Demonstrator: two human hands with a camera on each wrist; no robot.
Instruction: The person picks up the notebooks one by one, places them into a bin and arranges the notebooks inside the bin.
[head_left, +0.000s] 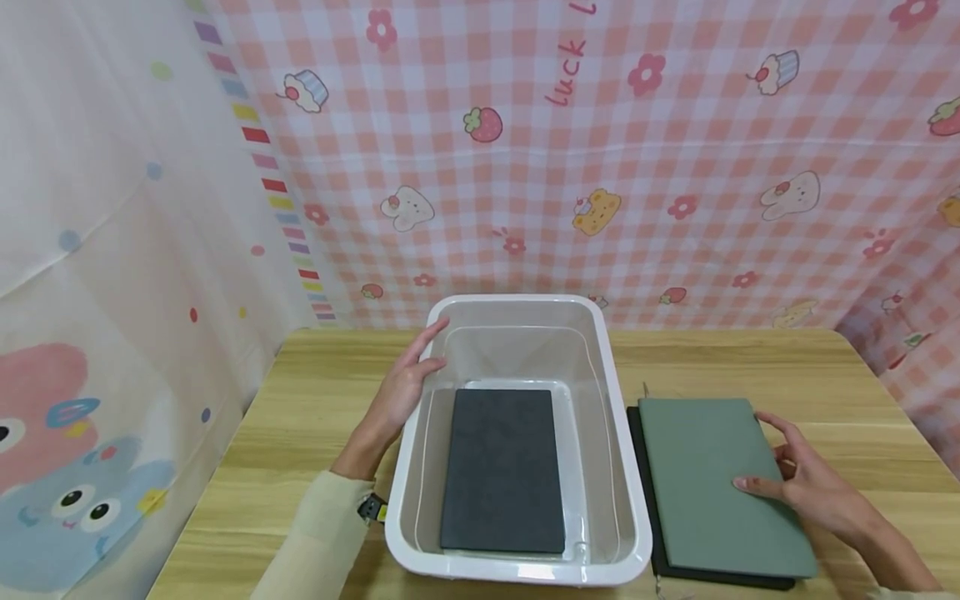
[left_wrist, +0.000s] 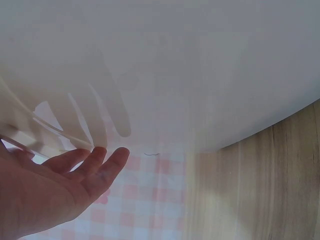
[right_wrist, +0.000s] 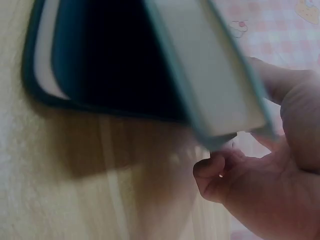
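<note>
A white plastic bin (head_left: pixel 517 571) stands on the table, and a dark grey notebook (head_left: pixel 502 471) lies flat on its floor. My left hand (head_left: pixel 401 387) holds the bin's left rim, thumb inside; the left wrist view shows its other fingers against the outer wall. To the right of the bin, a green hardcover notebook (head_left: pixel 720 483) lies over a dark notebook (head_left: pixel 648 500). My right hand (head_left: pixel 813 483) grips the green notebook's right edge, thumb on the cover and fingers beneath. In the right wrist view the green notebook (right_wrist: pixel 220 85) is tilted, its right edge raised above the lower one.
The wood-grain table (head_left: pixel 255 475) carries everything. Behind it hangs a pink checked curtain (head_left: pixel 525 167), with a white cartoon curtain (head_left: pixel 127 250) at the left. A ribbon end (head_left: pixel 660 588) pokes out near the front of the notebook stack.
</note>
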